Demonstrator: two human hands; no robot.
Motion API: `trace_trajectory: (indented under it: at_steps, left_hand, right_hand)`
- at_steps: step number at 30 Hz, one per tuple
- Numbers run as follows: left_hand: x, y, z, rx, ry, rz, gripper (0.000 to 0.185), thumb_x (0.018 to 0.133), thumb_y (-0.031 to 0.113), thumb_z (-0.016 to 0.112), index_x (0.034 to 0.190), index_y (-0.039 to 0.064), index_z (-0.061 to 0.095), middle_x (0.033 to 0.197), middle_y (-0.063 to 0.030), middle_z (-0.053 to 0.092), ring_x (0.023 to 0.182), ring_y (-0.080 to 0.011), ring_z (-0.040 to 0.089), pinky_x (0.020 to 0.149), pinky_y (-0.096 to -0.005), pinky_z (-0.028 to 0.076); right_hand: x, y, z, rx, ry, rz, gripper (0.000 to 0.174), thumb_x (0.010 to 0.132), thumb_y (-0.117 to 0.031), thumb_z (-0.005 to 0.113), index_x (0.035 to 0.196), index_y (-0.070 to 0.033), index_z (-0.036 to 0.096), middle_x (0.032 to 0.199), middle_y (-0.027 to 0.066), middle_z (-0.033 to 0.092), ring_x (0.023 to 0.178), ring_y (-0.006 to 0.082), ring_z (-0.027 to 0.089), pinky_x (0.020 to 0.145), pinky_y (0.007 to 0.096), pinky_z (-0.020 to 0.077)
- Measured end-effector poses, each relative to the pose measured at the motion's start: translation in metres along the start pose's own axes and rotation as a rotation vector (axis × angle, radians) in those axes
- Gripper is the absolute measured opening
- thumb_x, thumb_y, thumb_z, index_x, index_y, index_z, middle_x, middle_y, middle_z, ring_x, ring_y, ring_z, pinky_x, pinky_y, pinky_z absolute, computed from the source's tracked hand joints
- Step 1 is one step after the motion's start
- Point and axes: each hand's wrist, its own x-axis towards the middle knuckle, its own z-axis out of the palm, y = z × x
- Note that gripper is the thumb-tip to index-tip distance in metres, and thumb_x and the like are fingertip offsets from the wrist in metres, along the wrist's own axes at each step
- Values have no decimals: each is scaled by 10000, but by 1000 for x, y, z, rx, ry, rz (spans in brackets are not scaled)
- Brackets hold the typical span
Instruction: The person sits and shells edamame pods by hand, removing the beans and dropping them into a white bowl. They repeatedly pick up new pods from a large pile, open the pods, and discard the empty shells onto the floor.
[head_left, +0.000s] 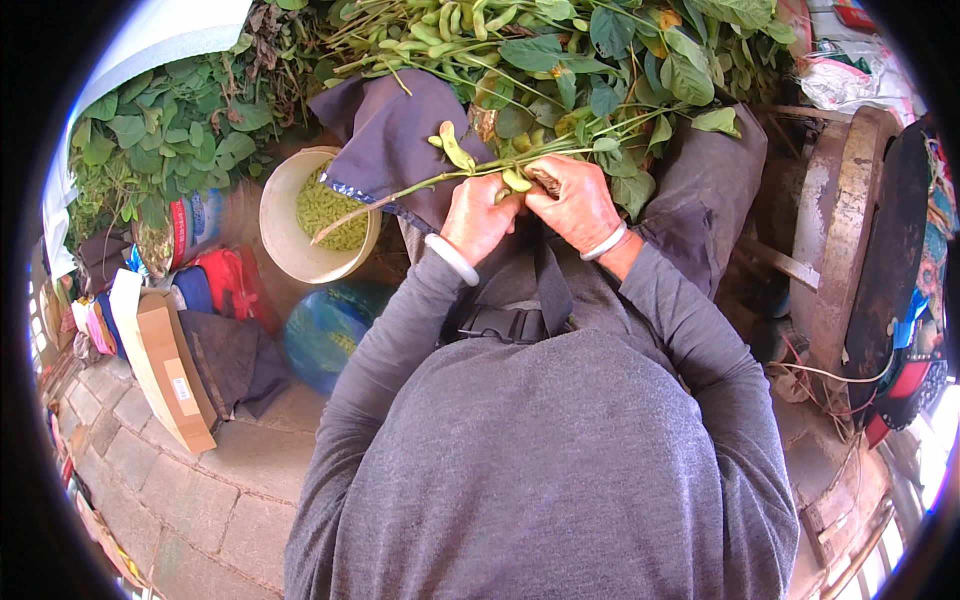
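A cut soybean stem (420, 184) with a few green pods lies across my lap, just beyond my hands. Between my fingertips is a plump green soybean pod (517, 180). My left hand (478, 215) pinches at its near side, thumb against finger, with a bit of green showing there. My right hand (571, 196), fingers curled, grips the pod from the other side; its fingertips are partly hidden. To the left, a white plastic bucket (274, 217) tilts towards me, with many shelled green soybeans (330, 210) inside.
A heap of leafy soybean plants (555, 56) lies in front of my knees. On the left are a blue translucent plastic bag (322, 334), a cardboard box piece (169, 367) and a red bag (229, 281). A round rusty metal object (847, 232) stands at the right.
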Motion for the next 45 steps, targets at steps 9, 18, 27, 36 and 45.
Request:
trace_trajectory:
  at_steps: [9, 18, 27, 36, 45]
  left_hand:
    - [-9, 14, 7, -474, 68, -190, 234, 905, 252, 560, 929, 24, 608, 693, -5, 573, 503, -38, 453, 419, -181, 329]
    - [-9, 15, 14, -782, 203, -313, 232, 906, 237, 527, 833, 24, 585, 615, -12, 507, 428, -47, 383, 362, -186, 256]
    - [-14, 10, -7, -1019, -92, -394, 126, 901, 131, 491, 949, 24, 537, 829, -25, 527, 634, -59, 450, 428, -156, 294]
    - [-32, 10, -24, -1096, -468, -420, 156, 867, 130, 481, 900, 15, 581, 842, -35, 522, 663, -73, 459, 459, -152, 292]
    - [-36, 18, -42, -935, -225, -238, 275, 928, 306, 518, 921, 40, 587, 836, -61, 587, 651, -81, 498, 492, -165, 347]
  right_hand:
    - [1, -4, 6, 498, 33, 233, 98, 789, -7, 585, 873, 34, 616, 732, 10, 619, 662, 55, 558, 586, 228, 464]
    - [0, -11, 4, 358, -18, 244, 65, 806, 17, 587, 867, 20, 609, 733, -23, 581, 666, 25, 504, 581, 195, 427]
    - [36, -31, 2, 231, 169, 137, 126, 792, -105, 657, 832, 10, 624, 639, 35, 583, 577, 91, 525, 519, 252, 420]
    - [95, -41, 37, 306, -103, 162, 240, 771, -121, 711, 928, 34, 616, 806, 41, 636, 697, 77, 581, 623, 225, 479]
    - [47, -64, -5, 337, -47, 134, 148, 799, -74, 677, 891, 31, 627, 738, -18, 584, 664, 35, 470, 587, 186, 398]
